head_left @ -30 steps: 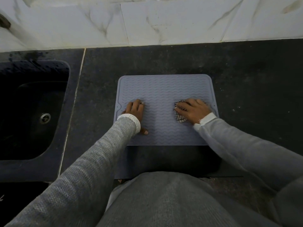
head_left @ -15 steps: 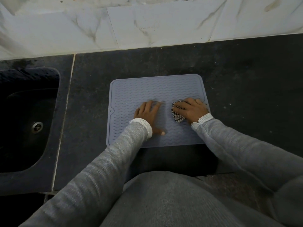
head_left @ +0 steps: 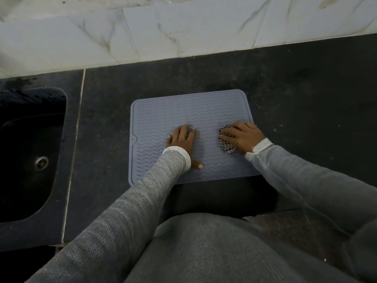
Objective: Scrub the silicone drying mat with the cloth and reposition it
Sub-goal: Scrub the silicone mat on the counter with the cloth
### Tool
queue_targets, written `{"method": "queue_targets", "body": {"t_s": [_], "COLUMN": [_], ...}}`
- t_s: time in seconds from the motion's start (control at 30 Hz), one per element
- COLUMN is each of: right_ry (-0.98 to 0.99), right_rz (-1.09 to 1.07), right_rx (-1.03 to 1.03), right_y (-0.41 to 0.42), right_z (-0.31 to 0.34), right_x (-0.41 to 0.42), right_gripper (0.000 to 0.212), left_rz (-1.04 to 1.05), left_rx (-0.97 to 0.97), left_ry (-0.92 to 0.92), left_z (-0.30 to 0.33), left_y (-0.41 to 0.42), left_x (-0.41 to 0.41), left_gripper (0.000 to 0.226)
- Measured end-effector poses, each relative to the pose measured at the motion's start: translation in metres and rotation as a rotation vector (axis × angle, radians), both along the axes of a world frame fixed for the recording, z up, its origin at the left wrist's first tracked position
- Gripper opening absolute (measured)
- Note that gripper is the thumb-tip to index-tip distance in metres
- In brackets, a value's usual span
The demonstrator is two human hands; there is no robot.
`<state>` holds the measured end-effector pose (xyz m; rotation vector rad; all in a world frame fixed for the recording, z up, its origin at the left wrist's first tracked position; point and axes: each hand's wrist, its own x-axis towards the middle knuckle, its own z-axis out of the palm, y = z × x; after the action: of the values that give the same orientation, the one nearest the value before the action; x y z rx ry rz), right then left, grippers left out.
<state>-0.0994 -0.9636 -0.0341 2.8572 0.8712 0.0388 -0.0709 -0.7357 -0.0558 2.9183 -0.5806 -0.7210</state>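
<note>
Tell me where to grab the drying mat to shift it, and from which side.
Probably the mat's near-left corner. It lies flat on the counter, so a thin raised edge is all there is to pinch. That corner sits bare beside the left hand, which presses flat; the right hand is busy pressing the cloth.

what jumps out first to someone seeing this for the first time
A grey-blue silicone mat lies mid-counter with both hands on it: the left hand pressed flat, the right hand bunching a checked cloth near its right edge. A dark sink sits at left.
</note>
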Motion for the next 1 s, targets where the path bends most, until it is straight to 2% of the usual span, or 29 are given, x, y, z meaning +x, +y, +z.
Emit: {"method": "queue_targets", "body": {"t_s": [0.2,0.37,0.5,0.6,0.77,0.9,1.0], "right_ry": [0.079,0.048,-0.041,-0.005,-0.008,0.042,0.004], "right_rz": [-0.128,-0.009,-0.008,-0.082,-0.137,-0.039,-0.024], "right_rx": [0.165,0.119,0.123,0.095,0.248,0.183,0.181], "right_y": [0.028,0.057,0.009,-0.009,0.02,0.059,0.036], "right_z": [0.002,-0.007,-0.007,0.0,-0.002,-0.009,-0.011], "right_x": [0.01,0.004,-0.002,-0.004,0.004,0.002,-0.003], "right_gripper": [0.047,0.036,0.042,0.044,0.045,0.041,0.047], "left_rz": [0.015,0.014,0.013,0.011,0.012,0.006,0.009], "left_rx": [0.034,0.044,0.025,0.041,0.086,0.1,0.082], "left_ry": [0.0,-0.011,0.011,0.021,0.029,0.029,0.025], "left_z": [0.001,0.0,-0.002,0.0,0.004,0.005,0.005], "left_y": [-0.004,-0.005,-0.003,-0.004,-0.009,-0.01,-0.007], "left_x": [0.001,0.001,0.002,0.003,0.002,0.002,0.001], "left_gripper": [0.129,0.128,0.128,0.129,0.13,0.13,0.128]}}
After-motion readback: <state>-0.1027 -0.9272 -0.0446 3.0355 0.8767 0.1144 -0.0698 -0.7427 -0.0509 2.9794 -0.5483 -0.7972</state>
